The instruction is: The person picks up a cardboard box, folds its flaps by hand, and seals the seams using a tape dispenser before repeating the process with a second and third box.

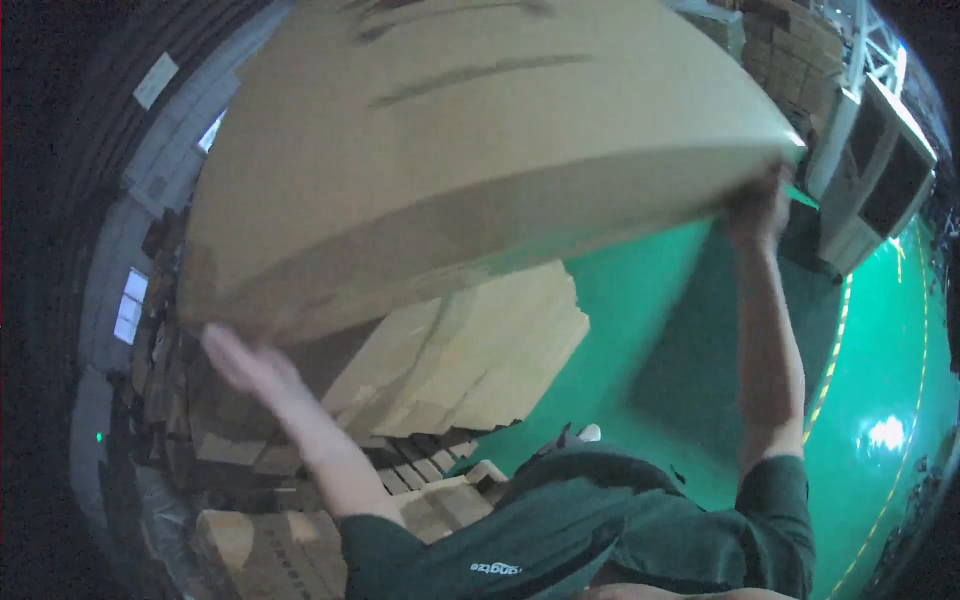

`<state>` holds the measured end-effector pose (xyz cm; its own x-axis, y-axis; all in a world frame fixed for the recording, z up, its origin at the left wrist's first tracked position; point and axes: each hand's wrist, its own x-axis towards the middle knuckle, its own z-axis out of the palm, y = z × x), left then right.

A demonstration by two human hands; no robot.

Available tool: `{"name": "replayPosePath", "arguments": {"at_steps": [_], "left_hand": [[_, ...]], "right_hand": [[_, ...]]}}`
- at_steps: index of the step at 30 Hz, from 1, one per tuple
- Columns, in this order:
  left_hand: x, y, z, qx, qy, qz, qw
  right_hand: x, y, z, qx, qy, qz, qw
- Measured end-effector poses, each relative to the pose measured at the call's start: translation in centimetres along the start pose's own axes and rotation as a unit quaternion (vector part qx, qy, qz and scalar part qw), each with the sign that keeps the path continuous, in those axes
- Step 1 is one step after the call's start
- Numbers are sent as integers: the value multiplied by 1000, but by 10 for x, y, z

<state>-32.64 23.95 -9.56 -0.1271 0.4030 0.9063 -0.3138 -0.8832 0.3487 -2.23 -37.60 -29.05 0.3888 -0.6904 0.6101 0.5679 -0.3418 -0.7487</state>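
Observation:
A large cardboard box (480, 130) fills the top of the view, raised in front of the body and tilted, its left end lower. My left hand (245, 365) is at the lower left corner of the box, its fingers partly blurred against the cardboard. At the right corner, my right hand (757, 208) grips the bottom edge, with the fingertips hidden under or behind it. Beneath the box lies a stack of flat cardboard (470, 350).
More cardboard (270, 550) lies at the lower left, beside slatted pallet wood (420, 475). Green floor (890, 340) with yellow line markings extends on the right. A grey-framed unit (870, 170) stands at the upper right, near stacked cartons (790, 55).

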Motion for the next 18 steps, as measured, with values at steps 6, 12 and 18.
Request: {"name": "replayPosePath", "arguments": {"at_steps": [6, 12, 18], "left_hand": [[-114, 165, -185, 126, 162, -271, 940], [-178, 318, -375, 211, 141, -326, 911], [-197, 450, -473, 149, 107, -493, 851]], "right_hand": [[-54, -209, 21, 279, -366, 242, 854], [-74, -295, -146, 214, -509, 271, 788], [-71, -327, -271, 205, -616, 213, 730]]}}
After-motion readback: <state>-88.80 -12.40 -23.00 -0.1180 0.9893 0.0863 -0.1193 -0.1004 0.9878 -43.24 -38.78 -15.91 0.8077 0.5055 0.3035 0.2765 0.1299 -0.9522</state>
